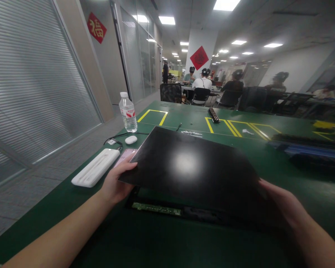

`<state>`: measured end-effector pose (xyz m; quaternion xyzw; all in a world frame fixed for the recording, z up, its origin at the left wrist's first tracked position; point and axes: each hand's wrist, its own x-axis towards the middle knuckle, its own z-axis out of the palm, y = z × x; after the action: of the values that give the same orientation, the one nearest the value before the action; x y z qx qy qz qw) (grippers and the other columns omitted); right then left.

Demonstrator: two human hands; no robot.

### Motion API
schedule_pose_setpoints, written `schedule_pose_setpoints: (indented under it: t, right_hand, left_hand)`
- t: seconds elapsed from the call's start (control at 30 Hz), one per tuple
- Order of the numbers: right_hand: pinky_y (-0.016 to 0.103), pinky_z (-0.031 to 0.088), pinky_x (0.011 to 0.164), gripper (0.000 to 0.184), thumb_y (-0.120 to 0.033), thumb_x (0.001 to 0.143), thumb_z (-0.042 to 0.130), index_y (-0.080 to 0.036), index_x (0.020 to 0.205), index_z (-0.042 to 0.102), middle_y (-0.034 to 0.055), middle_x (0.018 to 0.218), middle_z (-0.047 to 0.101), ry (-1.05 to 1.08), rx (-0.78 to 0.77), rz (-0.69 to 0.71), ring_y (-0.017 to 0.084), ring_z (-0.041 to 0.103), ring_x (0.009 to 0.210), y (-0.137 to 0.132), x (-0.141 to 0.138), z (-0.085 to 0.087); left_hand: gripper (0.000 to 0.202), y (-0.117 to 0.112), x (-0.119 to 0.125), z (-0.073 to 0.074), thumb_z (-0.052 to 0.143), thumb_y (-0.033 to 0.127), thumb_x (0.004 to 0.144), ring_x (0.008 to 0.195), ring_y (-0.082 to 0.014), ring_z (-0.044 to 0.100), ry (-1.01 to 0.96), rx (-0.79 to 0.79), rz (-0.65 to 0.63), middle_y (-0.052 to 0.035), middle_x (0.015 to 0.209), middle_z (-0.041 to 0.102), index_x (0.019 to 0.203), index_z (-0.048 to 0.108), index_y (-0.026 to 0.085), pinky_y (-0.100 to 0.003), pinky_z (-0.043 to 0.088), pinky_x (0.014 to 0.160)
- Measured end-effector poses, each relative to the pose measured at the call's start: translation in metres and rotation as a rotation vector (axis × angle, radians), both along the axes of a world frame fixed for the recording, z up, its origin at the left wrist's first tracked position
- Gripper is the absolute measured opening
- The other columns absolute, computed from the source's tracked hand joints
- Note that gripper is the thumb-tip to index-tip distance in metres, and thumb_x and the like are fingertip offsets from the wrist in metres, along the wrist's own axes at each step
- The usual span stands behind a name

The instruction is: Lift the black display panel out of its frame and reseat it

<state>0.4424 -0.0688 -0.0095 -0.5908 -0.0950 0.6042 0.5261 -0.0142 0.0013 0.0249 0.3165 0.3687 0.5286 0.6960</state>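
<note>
A flat black display panel (212,167) is held up over the green table, tilted, with a bright light reflected in its surface. At its left edge, my left hand (120,182) has the thumb on top and the other fingers underneath. My right hand (281,203) grips the right edge, its fingers mostly hidden behind the panel. Below the panel's near edge shows a narrow green circuit board (156,209) with a dark strip beside it; whether they join the panel I cannot tell.
Left of the panel lie a white power bank (96,167), a pink phone (124,156), a white earbud case (131,140) and a water bottle (128,113). Farther back are yellow tape marks (158,111) and a dark ridged strip (213,115). Several people sit beyond.
</note>
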Motion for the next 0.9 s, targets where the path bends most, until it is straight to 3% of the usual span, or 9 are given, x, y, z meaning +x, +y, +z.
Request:
schedule_pose_setpoints:
  t: [0.17,0.3,0.4,0.57,0.73,0.9]
  right_hand:
    - [0.04,0.065,0.085,0.044,-0.027,0.074,0.078,-0.023,0.118,0.077,0.0113,0.117,0.082,-0.16,0.115,0.107,0.03,0.079,0.103,0.002,0.013,-0.001]
    - [0.034,0.063,0.067,0.053,-0.02,0.071,0.077,-0.023,0.124,0.073,0.0102,0.105,0.083,-0.296,0.195,0.049,0.026,0.079,0.086,0.004,0.019,-0.001]
    - [0.032,0.062,0.063,0.055,-0.019,0.072,0.078,-0.023,0.126,0.07,0.0103,0.101,0.083,-0.324,0.21,0.002,0.024,0.078,0.08,0.003,0.018,0.001]
    - [0.032,0.063,0.064,0.059,-0.016,0.073,0.079,-0.023,0.129,0.064,0.0117,0.1,0.083,-0.407,0.21,-0.044,0.025,0.079,0.08,0.002,0.017,0.001]
    - [0.032,0.064,0.071,0.055,-0.015,0.071,0.079,-0.022,0.123,0.065,0.0117,0.094,0.083,-0.495,0.202,-0.074,0.024,0.08,0.082,0.004,0.017,0.0]
    - [0.023,0.057,0.058,0.048,-0.021,0.066,0.081,-0.021,0.112,0.069,0.0089,0.087,0.083,-0.562,0.219,-0.129,0.019,0.076,0.073,0.004,0.013,0.003]
  left_hand:
    - [0.062,-0.002,0.003,0.004,0.076,0.016,0.072,0.106,-0.0351,0.079,0.0,0.027,0.024,-0.0073,0.111,0.085,0.134,0.072,0.019,-0.042,0.065,0.09]
    - [0.049,-0.003,0.003,0.006,0.077,0.018,0.072,0.111,-0.0365,0.077,0.02,0.077,0.056,-0.0075,0.114,0.085,0.121,0.078,0.02,-0.041,0.063,0.092]
    - [0.045,-0.002,0.003,0.005,0.079,0.019,0.072,0.112,-0.0368,0.077,0.038,0.078,0.061,-0.007,0.114,0.085,0.117,0.079,0.02,-0.04,0.063,0.09]
    - [0.053,-0.005,0.006,0.003,0.081,0.02,0.069,0.111,-0.0366,0.077,0.044,0.069,0.037,-0.0043,0.109,0.086,0.123,0.078,0.022,-0.039,0.063,0.088]
    - [0.065,-0.007,0.01,0.001,0.081,0.022,0.07,0.116,-0.0367,0.075,0.082,0.037,0.032,-0.0028,0.118,0.085,0.135,0.073,0.026,-0.036,0.063,0.081]
    - [0.07,-0.008,0.012,-0.002,0.08,0.024,0.072,0.123,-0.039,0.071,0.094,0.076,0.009,-0.002,0.124,0.083,0.141,0.07,0.032,-0.041,0.062,0.092]
